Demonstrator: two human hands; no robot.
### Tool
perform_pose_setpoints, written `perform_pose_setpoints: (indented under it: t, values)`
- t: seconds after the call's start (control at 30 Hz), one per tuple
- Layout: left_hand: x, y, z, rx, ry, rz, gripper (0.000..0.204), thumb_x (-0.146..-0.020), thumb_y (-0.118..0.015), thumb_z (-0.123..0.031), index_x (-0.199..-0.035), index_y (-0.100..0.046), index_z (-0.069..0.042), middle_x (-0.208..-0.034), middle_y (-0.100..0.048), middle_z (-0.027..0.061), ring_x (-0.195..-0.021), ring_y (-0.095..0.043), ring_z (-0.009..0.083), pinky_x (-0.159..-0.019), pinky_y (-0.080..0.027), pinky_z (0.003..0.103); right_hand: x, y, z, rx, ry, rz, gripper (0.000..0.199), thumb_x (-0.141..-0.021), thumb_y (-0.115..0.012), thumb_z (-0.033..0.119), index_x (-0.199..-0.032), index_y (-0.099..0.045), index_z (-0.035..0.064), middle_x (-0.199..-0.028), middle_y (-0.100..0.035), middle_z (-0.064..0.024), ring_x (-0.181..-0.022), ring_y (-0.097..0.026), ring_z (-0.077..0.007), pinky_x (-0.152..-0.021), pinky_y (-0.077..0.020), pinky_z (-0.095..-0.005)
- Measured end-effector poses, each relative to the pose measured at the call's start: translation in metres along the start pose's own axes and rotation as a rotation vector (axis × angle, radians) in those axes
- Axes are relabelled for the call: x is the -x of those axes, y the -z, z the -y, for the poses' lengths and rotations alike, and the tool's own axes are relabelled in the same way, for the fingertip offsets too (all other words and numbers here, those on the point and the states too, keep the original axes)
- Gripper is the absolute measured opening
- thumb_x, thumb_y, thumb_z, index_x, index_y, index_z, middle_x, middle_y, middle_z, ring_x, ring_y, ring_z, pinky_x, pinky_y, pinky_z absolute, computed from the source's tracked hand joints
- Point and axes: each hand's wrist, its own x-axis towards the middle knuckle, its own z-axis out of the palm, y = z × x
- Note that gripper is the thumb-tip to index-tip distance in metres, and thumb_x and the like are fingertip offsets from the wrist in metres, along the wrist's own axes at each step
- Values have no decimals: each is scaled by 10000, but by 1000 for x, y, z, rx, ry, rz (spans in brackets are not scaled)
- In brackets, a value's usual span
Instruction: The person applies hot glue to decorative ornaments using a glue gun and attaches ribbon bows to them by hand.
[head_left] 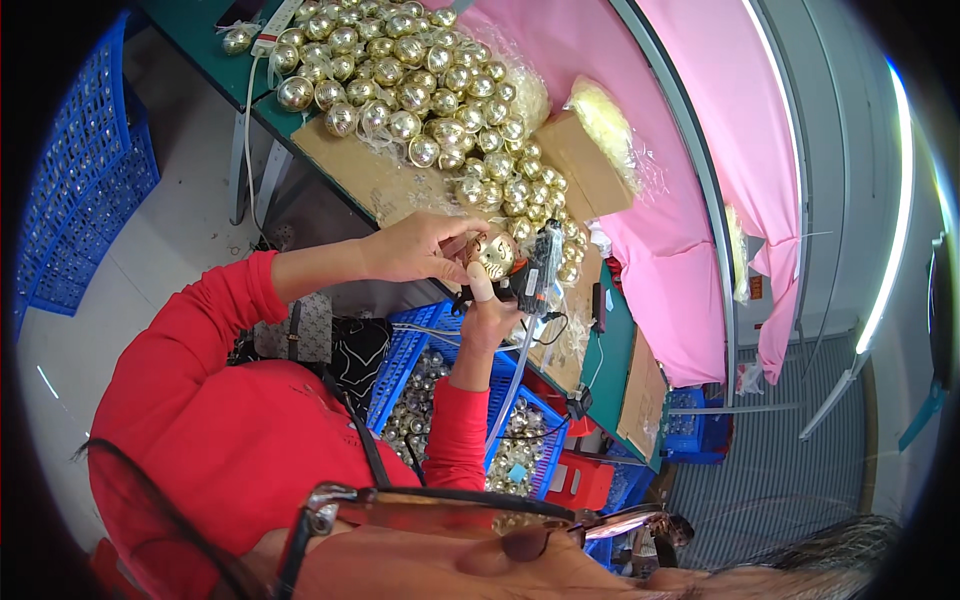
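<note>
between both hands (408,248), shiny round gold ball (493,256), pink fabric (665,290)

Shiny gold balls (430,85) lie heaped across a green table (192,45), many of them on a brown cardboard sheet (345,165); a cardboard box (583,165) stands beside the heap, a white power strip (276,28) at the left end.
</note>
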Motion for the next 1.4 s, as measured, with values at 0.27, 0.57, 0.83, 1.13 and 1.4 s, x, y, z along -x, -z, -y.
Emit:
perform_pose_setpoints:
  t: [0.27,0.57,0.83,1.13,1.4]
  values:
    - [-2,6,13,302,44,41,544,-879,-611,-266,-1331,-397,-51,-884,-565,6,-800,-529,78,-719,-452,236,4,9,-5,-107,-93,-21,510,-726,-616,-32,-1203,-438,-32,-1104,-549,-145,-940,-599,-235,-806,-512,-340]
    - [-2,6,27,396,3,52,396,-936,-491,-199,-1284,-440,-17,-741,-563,17,-675,-503,70,-630,-437,228,9,19,-24,-215,-195,-67,450,-780,-597,121,-1184,-468,-31,-1043,-579,-173,-886,-620,-252,-728,-546,-405]
    - [6,-9,32,584,78,-51,326,-948,-468,-137,-1247,-470,-6,-704,-539,-3,-611,-469,49,-540,-403,196,14,8,-20,-288,-269,-136,449,-824,-596,251,-1165,-491,-22,-1006,-604,-153,-832,-635,-263,-702,-551,-431]
    - [9,-17,30,695,20,-228,299,-938,-492,-145,-1205,-528,-16,-749,-594,9,-689,-545,67,-640,-435,210,13,8,-17,-375,-389,-60,445,-869,-506,359,-1137,-516,3,-968,-631,-133,-765,-632,-248,-590,-536,-348]
    - [13,-22,28,743,-32,-366,269,-938,-494,-142,-1163,-562,-9,-835,-635,50,-714,-570,74,-641,-491,210,18,0,-14,-420,-417,-7,439,-889,-474,371,-1129,-522,6,-965,-630,-127,-786,-626,-243,-596,-528,-346]
